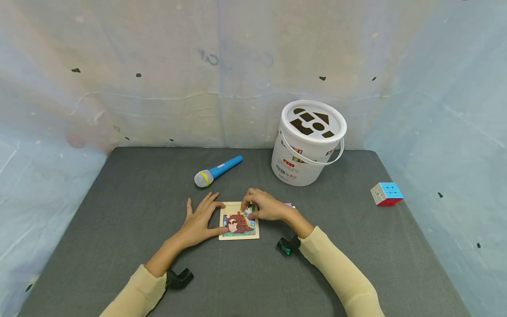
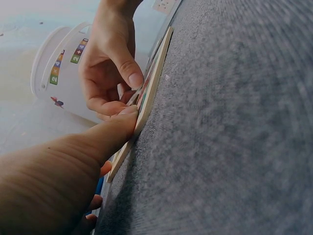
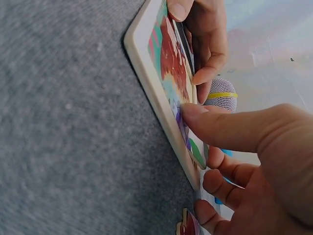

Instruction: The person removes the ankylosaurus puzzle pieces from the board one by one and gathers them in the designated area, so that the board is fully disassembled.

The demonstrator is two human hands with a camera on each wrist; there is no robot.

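Pale, patchy sheeting hangs behind and beside a desk [image 1: 119, 211] covered in dark grey felt, and a person in cream sleeves leans over it with both hands at a small wooden picture puzzle [image 1: 239, 226] lying flat near the middle. From that puzzle, the left hand [image 1: 200, 222] lies at nine o'clock, fingers straight and spread, the thumb tip pressed against the board's left edge and the other fingertips touching its far left corner. The right hand [image 1: 266, 207] sits at about one o'clock, fingers curled over the board's far right corner; the wrist view shows its thumb [image 3: 195, 115] pressing down on the coloured picture, though I cannot tell whether the fingers pinch a loose piece. A small coloured piece [image 1: 290, 205] lies on the felt just beside that wrist. A blue toy microphone [image 1: 217, 171] with a grey head rests at eleven o'clock, a white shape-sorter bucket [image 1: 306, 145] stands at one o'clock, and a colour cube [image 1: 387, 194] sits well apart at three o'clock near the desk's right edge.
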